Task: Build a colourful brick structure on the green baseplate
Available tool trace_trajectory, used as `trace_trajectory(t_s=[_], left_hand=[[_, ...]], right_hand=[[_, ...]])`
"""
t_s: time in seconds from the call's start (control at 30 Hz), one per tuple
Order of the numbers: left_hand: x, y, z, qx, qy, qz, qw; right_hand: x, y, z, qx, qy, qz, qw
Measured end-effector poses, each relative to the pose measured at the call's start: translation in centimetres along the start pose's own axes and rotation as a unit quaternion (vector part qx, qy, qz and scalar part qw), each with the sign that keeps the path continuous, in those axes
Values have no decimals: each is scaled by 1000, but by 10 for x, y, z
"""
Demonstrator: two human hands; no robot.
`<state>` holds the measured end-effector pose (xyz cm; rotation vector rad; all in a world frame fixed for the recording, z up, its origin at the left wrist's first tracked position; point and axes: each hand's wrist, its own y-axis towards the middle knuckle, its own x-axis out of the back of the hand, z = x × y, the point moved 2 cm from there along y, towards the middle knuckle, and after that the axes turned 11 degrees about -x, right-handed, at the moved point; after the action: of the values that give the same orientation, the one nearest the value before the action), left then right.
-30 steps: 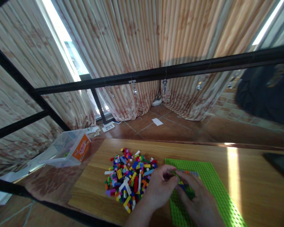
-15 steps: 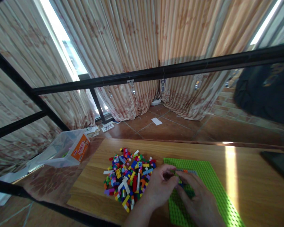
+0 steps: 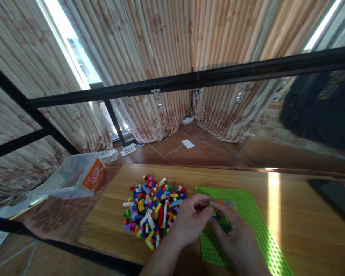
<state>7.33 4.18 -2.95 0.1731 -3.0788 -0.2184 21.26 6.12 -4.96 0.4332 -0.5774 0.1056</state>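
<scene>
Over the green studded baseplate [image 3: 248, 207], my left hand [image 3: 191, 216] and my right hand [image 3: 232, 230] meet at the fingertips. Both are closed around small toy bricks [image 3: 214, 211], of which only bits of green and yellow show between the fingers. The exact shape of what they hold is hidden. Behind my right hand, a few grey-blue and orange bricks [image 3: 225, 202] show on the baseplate. Left of my left hand lies a heap of mixed coloured toy bricks [image 3: 153, 209] on the wooden table [image 3: 103, 214].
A clear plastic bin [image 3: 71, 178] with an orange label stands beyond the table's left end. A dark flat object [image 3: 333, 197] lies at the table's right. A black metal rail [image 3: 172, 82] crosses in front of the curtains [image 3: 161, 42].
The whole view has shifted slightly, so things sit a little further left and higher. My hands keep nearly the same pose together over the baseplate.
</scene>
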Motion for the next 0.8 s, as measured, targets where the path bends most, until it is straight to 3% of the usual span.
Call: trace_trajectory(t_s=[0.57,0.67,0.8], left_hand=[[-1,1,11,4,6,3,1000],[0,1,13,2,31,4,1000],[2,0,14,1,60,12,998]], right_hand=[[12,3,-3,-46,-26,-12,999],[20,7,-9,-79,-33,-14,996],[43,18,-30,-162,-33,-67,984]])
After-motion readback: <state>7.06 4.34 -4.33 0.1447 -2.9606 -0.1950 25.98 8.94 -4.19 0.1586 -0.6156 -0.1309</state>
